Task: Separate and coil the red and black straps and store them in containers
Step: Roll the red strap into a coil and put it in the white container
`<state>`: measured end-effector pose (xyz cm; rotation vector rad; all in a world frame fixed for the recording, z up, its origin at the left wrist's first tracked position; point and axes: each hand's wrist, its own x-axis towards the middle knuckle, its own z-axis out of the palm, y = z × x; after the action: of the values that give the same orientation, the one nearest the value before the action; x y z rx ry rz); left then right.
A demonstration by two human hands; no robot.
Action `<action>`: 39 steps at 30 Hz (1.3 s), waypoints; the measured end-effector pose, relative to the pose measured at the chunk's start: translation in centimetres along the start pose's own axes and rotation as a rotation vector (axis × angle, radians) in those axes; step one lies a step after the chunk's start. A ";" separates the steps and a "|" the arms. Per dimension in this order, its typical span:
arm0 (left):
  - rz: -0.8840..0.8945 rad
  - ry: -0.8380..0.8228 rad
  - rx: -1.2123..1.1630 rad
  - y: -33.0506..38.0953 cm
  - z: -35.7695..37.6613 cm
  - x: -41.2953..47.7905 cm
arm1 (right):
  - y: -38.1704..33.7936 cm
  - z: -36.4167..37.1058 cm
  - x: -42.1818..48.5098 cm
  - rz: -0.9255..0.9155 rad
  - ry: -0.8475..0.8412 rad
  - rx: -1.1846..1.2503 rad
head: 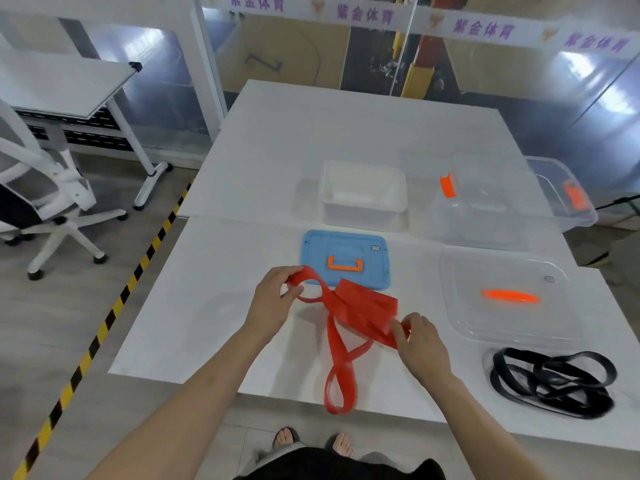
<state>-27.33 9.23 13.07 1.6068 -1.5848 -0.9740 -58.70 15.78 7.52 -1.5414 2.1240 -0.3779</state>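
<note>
A red strap (349,308) is stretched between my two hands above the white table (214,306). My left hand (275,299) pinches a curled loop at its left end. My right hand (420,341) grips its folded right end. A long loop of the strap hangs past the table's front edge. The black strap (550,384) lies in a loose tangle at the front right of the table, apart from both hands. A white open container (363,195) stands behind a blue lid (346,258). A clear container (512,199) with orange latches stands at the back right.
A clear lid (509,299) with an orange handle lies right of my right hand, just behind the black strap. A white office chair (45,195) and a second white table (62,84) stand to the left. Yellow-black tape (104,327) runs along the floor.
</note>
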 end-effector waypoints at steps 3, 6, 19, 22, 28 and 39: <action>0.093 -0.025 -0.010 3.2 -0.6 0.9 | -0.6 -0.9 0.5 -0.052 0.019 -0.010; 0.153 -0.064 -0.041 5.8 -0.6 1.3 | -2.9 -2.3 1.3 -0.183 -0.027 0.066; 0.277 -0.163 -0.277 17.0 -0.6 2.2 | -11.2 -9.7 1.2 -0.401 -0.018 0.670; 0.246 -0.164 -0.439 19.1 -0.8 2.3 | -12.2 -11.3 1.0 -0.425 0.002 0.748; 0.199 -0.151 -0.712 22.1 -0.9 2.2 | -14.0 -13.0 0.5 -0.429 -0.034 0.947; 0.144 -0.135 -0.925 23.2 -1.2 1.8 | -15.2 -12.9 -0.2 -0.380 0.067 1.067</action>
<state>-37.91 6.50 33.66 0.7840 -1.0352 -1.4615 -53.20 10.22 25.86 -1.2133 1.2216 -1.4182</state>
